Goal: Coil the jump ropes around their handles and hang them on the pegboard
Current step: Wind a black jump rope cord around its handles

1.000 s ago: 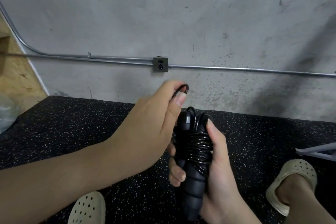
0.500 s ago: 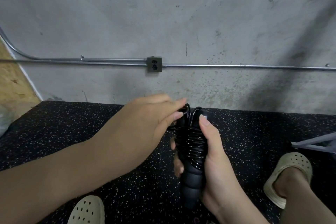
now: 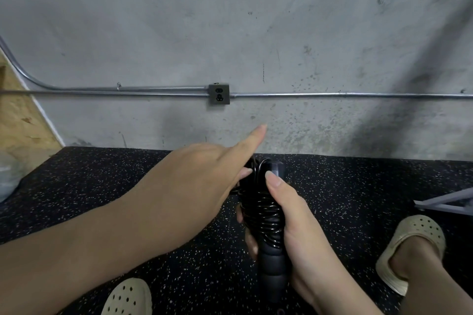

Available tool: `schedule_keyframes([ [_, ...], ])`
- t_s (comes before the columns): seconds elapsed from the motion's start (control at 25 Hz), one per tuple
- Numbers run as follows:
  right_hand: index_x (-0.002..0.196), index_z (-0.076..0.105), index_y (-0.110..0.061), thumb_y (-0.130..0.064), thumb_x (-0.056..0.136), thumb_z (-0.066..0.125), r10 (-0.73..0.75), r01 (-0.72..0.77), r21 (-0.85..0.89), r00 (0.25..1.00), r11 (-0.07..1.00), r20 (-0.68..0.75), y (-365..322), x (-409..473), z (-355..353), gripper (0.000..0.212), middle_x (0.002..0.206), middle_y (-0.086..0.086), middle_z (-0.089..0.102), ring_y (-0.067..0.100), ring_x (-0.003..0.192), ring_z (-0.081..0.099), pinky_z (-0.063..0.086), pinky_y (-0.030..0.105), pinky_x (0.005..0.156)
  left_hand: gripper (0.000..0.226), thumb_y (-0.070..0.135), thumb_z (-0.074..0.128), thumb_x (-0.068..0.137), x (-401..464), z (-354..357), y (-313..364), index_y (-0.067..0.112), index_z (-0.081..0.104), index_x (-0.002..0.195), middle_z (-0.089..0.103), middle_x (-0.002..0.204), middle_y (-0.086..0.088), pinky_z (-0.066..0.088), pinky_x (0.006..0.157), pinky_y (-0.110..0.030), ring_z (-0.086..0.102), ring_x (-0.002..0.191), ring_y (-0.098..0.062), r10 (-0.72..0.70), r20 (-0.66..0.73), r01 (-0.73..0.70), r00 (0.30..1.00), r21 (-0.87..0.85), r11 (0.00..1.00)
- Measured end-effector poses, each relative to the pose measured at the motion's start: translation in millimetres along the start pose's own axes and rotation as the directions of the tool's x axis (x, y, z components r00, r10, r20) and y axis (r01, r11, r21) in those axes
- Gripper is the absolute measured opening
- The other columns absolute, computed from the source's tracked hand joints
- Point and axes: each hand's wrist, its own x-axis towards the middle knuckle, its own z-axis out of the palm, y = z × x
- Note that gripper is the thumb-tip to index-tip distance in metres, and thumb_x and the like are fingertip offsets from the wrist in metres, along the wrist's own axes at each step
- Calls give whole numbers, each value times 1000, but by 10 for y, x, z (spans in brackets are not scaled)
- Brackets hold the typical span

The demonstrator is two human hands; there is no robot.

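Note:
A black jump rope [image 3: 263, 215] is wound in shiny coils around its two black handles, which stand upright side by side. My right hand [image 3: 299, 233] grips the bundle from the right, thumb lying up along the coils toward the handle tops. My left hand [image 3: 199, 181] sits at the top left of the bundle. Its index finger points straight up and away, its thumb tip presses on the rope end by the handle tops, and its other fingers curl out of sight under the hand. No pegboard is in view.
Black speckled rubber flooring [image 3: 358, 186] runs to a concrete wall with a metal conduit and an outlet box [image 3: 218, 94]. My feet wear beige clogs at the lower left [image 3: 128, 296] and right [image 3: 409, 245]. A grey metal frame [image 3: 445, 202] juts in at right, and plywood [image 3: 20, 120] leans at left.
My left hand brought the pinched rope loop down to the handle tops, and its index finger has now lifted straight. The right hand keeps its grip.

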Motion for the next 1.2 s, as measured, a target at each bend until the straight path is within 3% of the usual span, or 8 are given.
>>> schedule_keyframes([
  [0.08,109,61,7,-68,74,64,0,0,-24,1000,1000,10,-3,-9,-24,82,81,23,67,24,49,50,42,28,47,58,42,35,102,-21,-23,-29,16,36,154,58,70,10,52,51,-31,54,59,-10,-8,32,8,999,5,1000],
  [0.16,107,59,9,-68,72,67,11,-10,-48,1000,999,29,-2,-24,-46,85,82,24,67,24,49,51,42,27,46,60,53,27,100,-34,-88,-45,29,38,155,69,92,12,56,70,-28,63,79,-9,-81,119,93,990,-98,991],
  [0.28,104,65,0,-75,68,71,53,-49,-36,991,998,124,-12,-49,-59,83,82,23,65,23,46,49,41,27,46,60,65,21,99,-30,-189,-47,44,39,153,58,128,28,34,100,-7,45,120,8,-129,326,213,936,-234,949],
  [0.48,97,72,-16,-70,79,60,128,-120,-51,964,992,232,-46,-57,-86,57,80,20,63,20,44,45,37,30,49,49,62,31,94,-54,-204,-68,41,50,133,55,93,25,40,82,-13,51,99,6,-137,432,259,891,-239,936],
  [0.68,109,64,-7,-70,77,64,254,-256,-30,929,966,270,-23,-50,-108,71,81,19,61,20,42,46,36,29,48,31,49,40,103,-190,-145,-140,29,57,118,40,108,20,42,80,-21,41,98,-1,-7,217,45,976,-172,984],
  [0.84,108,64,-17,-70,79,65,276,-336,98,882,937,383,-35,-75,-59,60,79,15,59,15,41,48,41,24,43,29,44,34,105,-245,-125,-24,27,53,118,44,103,23,38,89,-17,48,100,-1,-85,200,147,976,-320,936],
  [1.08,107,69,-18,-67,83,60,256,-327,115,878,938,405,-76,-100,-16,56,77,16,59,15,40,48,43,24,42,16,39,41,104,-269,-94,78,30,53,110,51,93,28,39,79,-13,55,94,-1,-246,175,300,953,-453,840],
  [1.2,113,68,-14,-69,80,60,250,-312,136,904,940,347,-42,-109,-35,65,78,16,58,16,40,46,41,24,43,19,47,55,97,-229,-110,111,31,62,104,58,83,16,42,71,-12,58,73,-3,-353,140,374,925,-491,787],
])
